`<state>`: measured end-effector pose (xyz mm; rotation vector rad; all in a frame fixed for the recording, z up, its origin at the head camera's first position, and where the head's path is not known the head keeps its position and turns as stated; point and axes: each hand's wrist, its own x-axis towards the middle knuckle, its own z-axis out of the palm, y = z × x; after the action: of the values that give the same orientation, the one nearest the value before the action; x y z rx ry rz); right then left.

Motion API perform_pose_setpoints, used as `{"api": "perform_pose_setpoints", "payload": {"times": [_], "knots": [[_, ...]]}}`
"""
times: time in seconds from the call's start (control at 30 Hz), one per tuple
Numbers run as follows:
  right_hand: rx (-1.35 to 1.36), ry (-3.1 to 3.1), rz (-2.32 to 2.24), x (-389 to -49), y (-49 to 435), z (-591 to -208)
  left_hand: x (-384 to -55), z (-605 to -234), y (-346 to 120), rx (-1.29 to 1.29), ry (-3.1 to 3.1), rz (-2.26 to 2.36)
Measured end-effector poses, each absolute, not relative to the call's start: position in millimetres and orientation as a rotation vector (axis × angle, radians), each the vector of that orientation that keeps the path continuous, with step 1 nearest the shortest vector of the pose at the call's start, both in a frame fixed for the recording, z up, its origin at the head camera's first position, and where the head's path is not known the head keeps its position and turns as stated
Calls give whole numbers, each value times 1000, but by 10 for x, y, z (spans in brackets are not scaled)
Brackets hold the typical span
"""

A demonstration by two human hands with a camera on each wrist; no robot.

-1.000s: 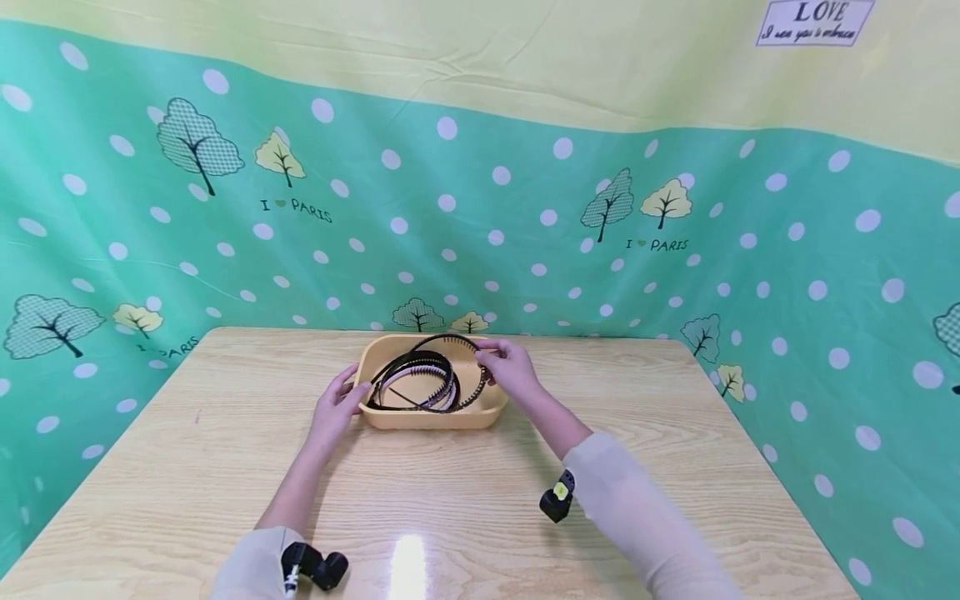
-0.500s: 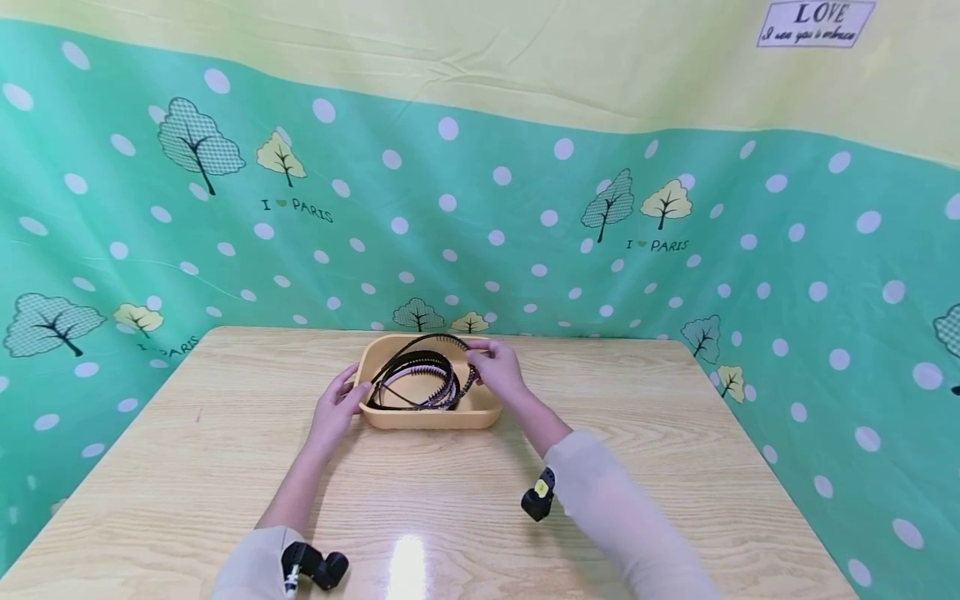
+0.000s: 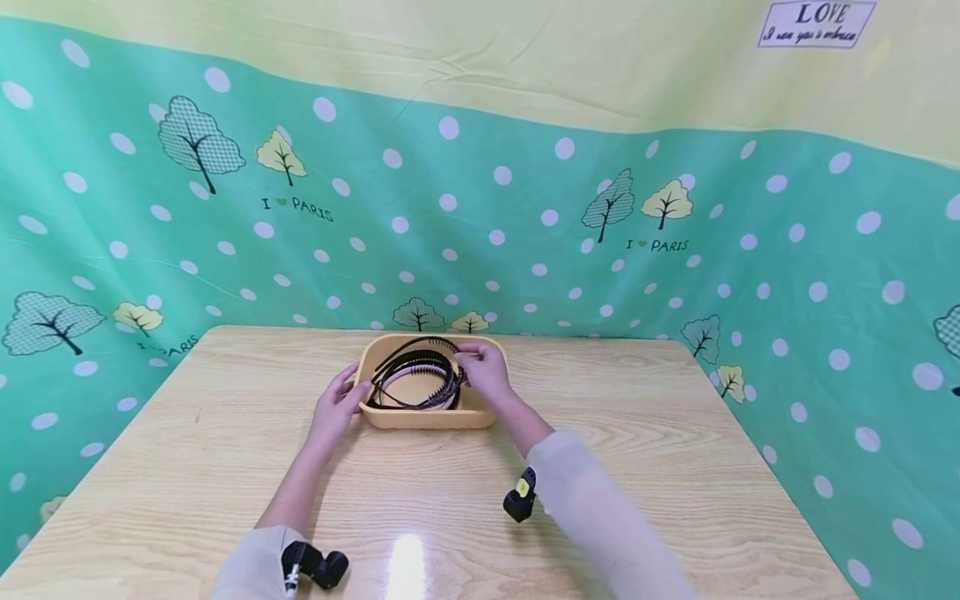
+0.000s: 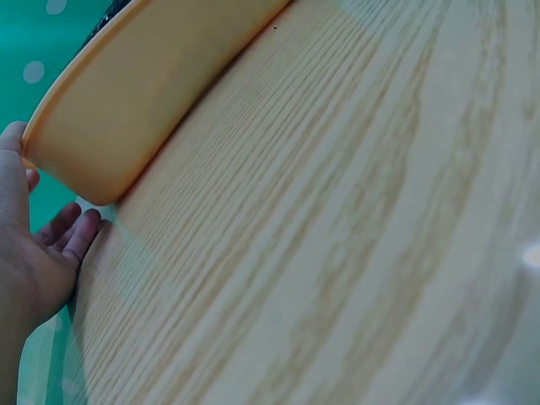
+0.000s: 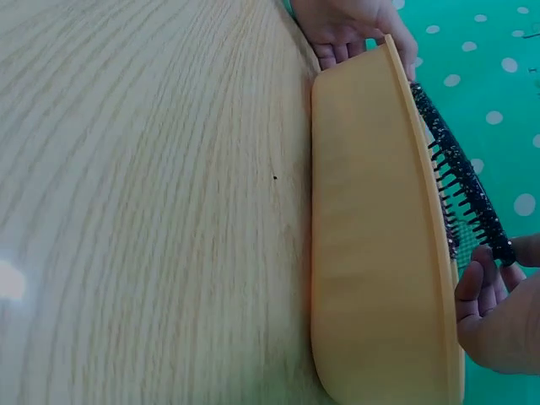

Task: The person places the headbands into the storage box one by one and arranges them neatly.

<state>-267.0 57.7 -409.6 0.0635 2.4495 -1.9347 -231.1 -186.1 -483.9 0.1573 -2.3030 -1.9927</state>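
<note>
A yellow plastic basket [image 3: 431, 420] stands at the far side of the table with several toothed headbands in it, mostly black and one pale pink [image 3: 417, 372]. My left hand [image 3: 332, 414] holds the basket's left end, its thumb over the rim and the other fingers outside near the base. Between thumb and fingers, my right hand [image 3: 485, 373] pinches one end of a black speckled headband [image 5: 460, 173], whose teeth show in the right wrist view. This headband arches over the others, partly above the rim. Overlap hides where some of the headbands end.
The wooden table [image 3: 465, 517] extends in front and to both sides of the basket. A green dotted curtain [image 3: 517, 250] hangs right behind the table's far edge and along its sides.
My right hand has moved left over the basket, bringing the speckled headband's held end inward, so its loop looks narrower. My left hand stays at the basket's left end.
</note>
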Motion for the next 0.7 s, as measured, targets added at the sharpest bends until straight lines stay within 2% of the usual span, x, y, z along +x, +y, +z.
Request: {"api": "perform_pose_setpoints", "payload": {"times": [0.7], "knots": [[238, 2338, -2029, -2710, 492, -4133, -2319, -4857, -1873, 150, -2314, -1985]]}}
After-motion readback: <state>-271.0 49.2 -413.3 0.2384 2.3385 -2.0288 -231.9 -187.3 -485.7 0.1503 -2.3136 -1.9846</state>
